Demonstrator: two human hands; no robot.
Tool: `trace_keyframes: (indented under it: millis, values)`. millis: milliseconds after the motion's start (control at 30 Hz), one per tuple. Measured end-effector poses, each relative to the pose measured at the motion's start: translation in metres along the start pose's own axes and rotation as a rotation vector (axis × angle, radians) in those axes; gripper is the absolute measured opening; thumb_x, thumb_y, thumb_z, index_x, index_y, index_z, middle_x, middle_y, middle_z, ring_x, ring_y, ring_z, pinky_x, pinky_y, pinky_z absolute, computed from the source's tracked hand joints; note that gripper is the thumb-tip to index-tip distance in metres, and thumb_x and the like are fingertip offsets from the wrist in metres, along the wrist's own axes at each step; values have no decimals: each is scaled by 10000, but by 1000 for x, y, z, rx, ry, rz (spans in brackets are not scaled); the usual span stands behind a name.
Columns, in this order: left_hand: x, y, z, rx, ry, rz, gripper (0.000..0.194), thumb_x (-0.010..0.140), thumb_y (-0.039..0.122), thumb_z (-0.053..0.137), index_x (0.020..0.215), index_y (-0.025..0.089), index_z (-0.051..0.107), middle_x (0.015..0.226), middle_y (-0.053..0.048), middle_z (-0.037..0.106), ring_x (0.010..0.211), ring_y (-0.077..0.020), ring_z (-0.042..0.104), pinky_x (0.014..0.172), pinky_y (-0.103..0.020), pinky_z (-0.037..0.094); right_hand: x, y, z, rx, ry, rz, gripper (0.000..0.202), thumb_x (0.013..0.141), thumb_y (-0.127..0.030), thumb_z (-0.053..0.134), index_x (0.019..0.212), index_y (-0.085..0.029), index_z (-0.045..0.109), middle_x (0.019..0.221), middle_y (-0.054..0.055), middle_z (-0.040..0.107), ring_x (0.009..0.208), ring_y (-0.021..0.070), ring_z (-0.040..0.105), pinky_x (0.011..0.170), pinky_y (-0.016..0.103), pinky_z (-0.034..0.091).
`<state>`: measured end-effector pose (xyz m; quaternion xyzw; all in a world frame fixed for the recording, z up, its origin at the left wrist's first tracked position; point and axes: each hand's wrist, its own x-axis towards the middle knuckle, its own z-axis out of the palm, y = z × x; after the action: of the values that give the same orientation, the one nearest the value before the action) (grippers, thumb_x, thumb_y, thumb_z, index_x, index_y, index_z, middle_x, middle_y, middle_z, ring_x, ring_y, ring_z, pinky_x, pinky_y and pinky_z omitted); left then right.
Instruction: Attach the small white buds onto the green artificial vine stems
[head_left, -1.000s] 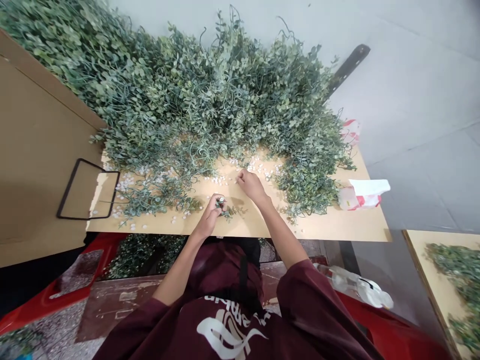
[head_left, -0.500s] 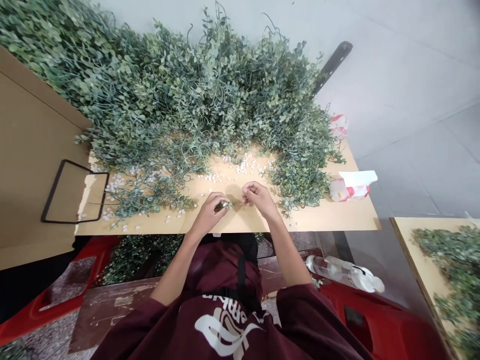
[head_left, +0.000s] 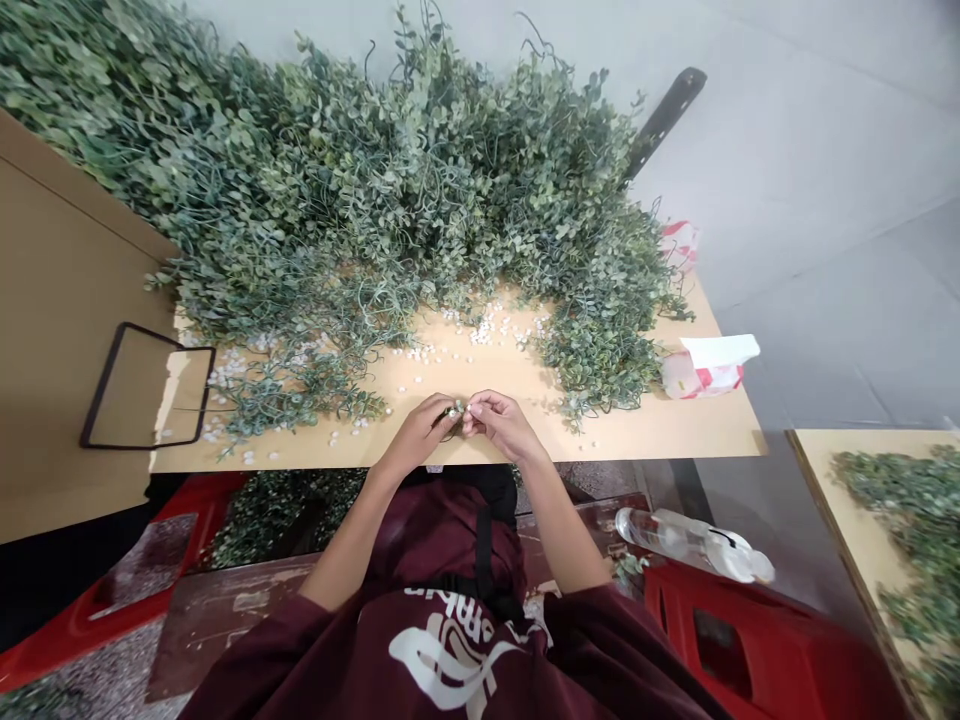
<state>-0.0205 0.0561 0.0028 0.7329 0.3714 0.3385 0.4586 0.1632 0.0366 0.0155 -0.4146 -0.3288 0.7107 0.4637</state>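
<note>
Head view: sprig [head_left: 456, 411] gripped by left fingers [head_left: 434, 404].
White piece [head_left: 469, 408]: seemingly pinched by right fingers [head_left: 486, 399], being fitted.
Sprig: steady alignment called for next.

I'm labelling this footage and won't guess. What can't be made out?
All in the head view:
Part of the small green sprig: hidden by the left hand and right hand.
Exact shape of the white pieces: too small.
Lower end of the dark bar: hidden behind the foliage pile.
Rest of the cardboard: cut off by the left edge.
</note>
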Motion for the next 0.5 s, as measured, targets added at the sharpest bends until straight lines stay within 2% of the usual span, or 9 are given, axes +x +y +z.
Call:
trace_keyframes:
  millis: [167, 333, 500]
  values:
    - [0, 3, -1, 20, -24, -18, 292, 992, 366, 410, 1061, 186, 630, 954, -63, 637, 907, -189, 597, 837, -297, 470, 4, 1, -3, 26, 7, 11, 287, 713, -375, 817, 814, -167, 647, 657, -28, 628, 509, 82, 561, 530, 221, 477]
    - [-1, 5, -2, 35, -52, -18, 308, 1003, 357, 379, 915, 173, 611, 837, -28, 578, 794, -160, 566, 757, -269, 440, 6, -2, -3, 29, -16, 31, 278, 720, -373, 811, 811, -166, 648, 637, -35, 592, 496, 73, 512, 512, 213, 426]
    - [-1, 8, -4, 51, -81, 10, 312, 1002, 336, 381, 825, 174, 581, 798, -21, 555, 767, -153, 542, 743, -264, 425, 6, -3, -3, 0, -40, 65, 290, 713, -382, 816, 808, -158, 657, 629, -32, 582, 511, 73, 497, 531, 213, 410]
